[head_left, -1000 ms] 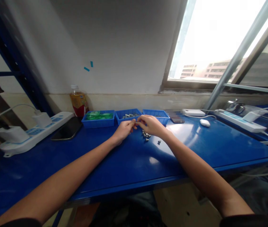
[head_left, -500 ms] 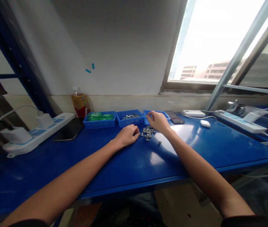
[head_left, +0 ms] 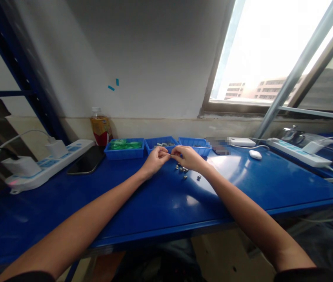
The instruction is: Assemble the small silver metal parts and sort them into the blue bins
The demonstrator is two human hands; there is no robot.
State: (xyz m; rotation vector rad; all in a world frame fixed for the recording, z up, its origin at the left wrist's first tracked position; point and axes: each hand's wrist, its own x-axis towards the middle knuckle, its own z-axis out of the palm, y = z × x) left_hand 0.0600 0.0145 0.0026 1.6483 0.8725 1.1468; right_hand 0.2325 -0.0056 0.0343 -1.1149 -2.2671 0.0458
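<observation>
My left hand [head_left: 155, 159] and my right hand [head_left: 188, 157] meet fingertip to fingertip above the blue table [head_left: 142, 196], both pinched on a tiny metal part too small to name. Just below my right hand lies a small pile of silver metal parts [head_left: 181, 169], with one stray piece [head_left: 198, 177] to its right. Behind the hands stand three blue trays in a row: one with green pieces [head_left: 123, 148], a middle one with metal parts [head_left: 161, 143], and a right one [head_left: 195, 144].
A drink bottle [head_left: 100, 130] stands by the wall. A white power strip with chargers [head_left: 44, 164] and a black phone [head_left: 86, 160] lie at left. At right are another phone [head_left: 218, 145], a white mouse [head_left: 255, 154], a white box [head_left: 241, 141] and a second power strip [head_left: 297, 154].
My right hand came back from the right tray, and my left hand lifted off the table; the two now meet in a pinch above the pile.
</observation>
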